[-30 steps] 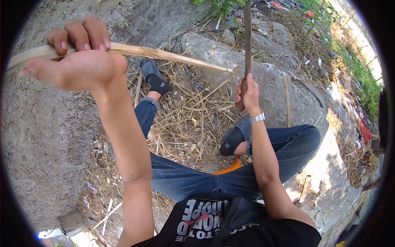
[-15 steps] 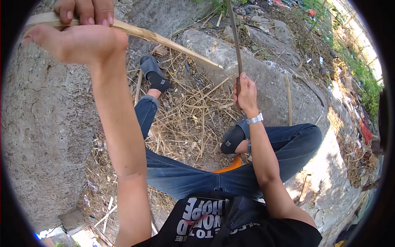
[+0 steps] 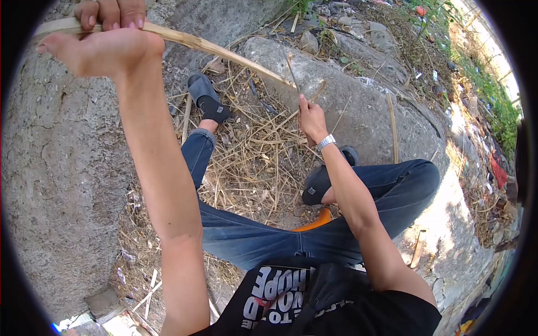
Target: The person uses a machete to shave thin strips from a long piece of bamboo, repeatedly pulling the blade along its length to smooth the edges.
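At the upper left, my left hand (image 3: 106, 42) is wrapped round a long pale strip of split wood or bamboo (image 3: 224, 53), which slants down to the right. My right hand (image 3: 312, 120), with a silver watch on its wrist, is closed on the handle of a thin dark blade (image 3: 292, 74). The blade points up and left, its edge close to the far end of the strip; whether they touch I cannot tell. The handle is mostly hidden by the fingers.
A large grey rock (image 3: 358, 112) lies beyond my right hand. Shavings (image 3: 263, 145) cover the ground between my feet. An orange curved object (image 3: 316, 221) lies below my legs. A rough stone surface (image 3: 56, 168) is at the left. Another strip (image 3: 393, 129) leans on the rock.
My right hand has moved left and slightly down, and the blade has swung from nearly upright towards the strip's end. My left hand has shifted slightly up and left with the strip.
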